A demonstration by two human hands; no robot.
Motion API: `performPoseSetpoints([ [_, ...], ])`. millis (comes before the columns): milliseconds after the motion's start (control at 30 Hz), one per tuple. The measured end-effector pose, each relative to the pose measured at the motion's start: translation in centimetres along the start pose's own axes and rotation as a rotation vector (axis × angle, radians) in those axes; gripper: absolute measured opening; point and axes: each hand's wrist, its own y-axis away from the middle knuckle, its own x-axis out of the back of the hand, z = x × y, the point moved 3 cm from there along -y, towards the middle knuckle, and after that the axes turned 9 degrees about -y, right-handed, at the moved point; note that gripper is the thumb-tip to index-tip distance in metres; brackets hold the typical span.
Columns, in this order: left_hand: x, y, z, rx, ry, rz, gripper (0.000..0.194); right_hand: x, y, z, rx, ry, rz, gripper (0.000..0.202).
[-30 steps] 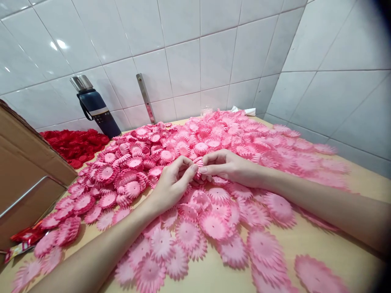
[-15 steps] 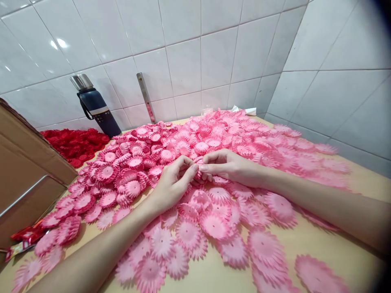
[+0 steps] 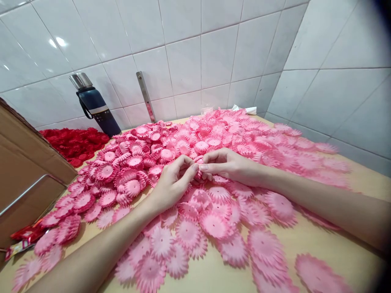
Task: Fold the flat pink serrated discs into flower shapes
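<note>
My left hand (image 3: 175, 181) and my right hand (image 3: 227, 166) meet near the middle of the view, over a heap of pink fringed discs (image 3: 215, 224). Both hands have thumb and fingers pinched together, the two thumb tips nearly touching. A small pink piece shows between and just behind the fingertips; the fingers hide most of it, and its shape cannot be made out. Curled, darker-edged pink pieces (image 3: 106, 172) are piled to the left of my left hand. Flatter, paler discs lie below and to the right of both hands.
A dark blue bottle (image 3: 99, 108) stands by the tiled wall, beside a red pile (image 3: 76, 144). At the left is a cardboard box (image 3: 27, 175), with a red wrapper (image 3: 29, 236) below it. A metal strip (image 3: 146, 95) leans on the wall. The table (image 3: 360, 260) shows at lower right.
</note>
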Motion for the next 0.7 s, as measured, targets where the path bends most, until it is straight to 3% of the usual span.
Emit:
performPoseSetpoints([
  [700,0.03,-0.01,-0.18,-0.004,-0.032,0.005,0.019,-0.12,0.04,-0.19,-0.001,0.023,0.006,0.014],
])
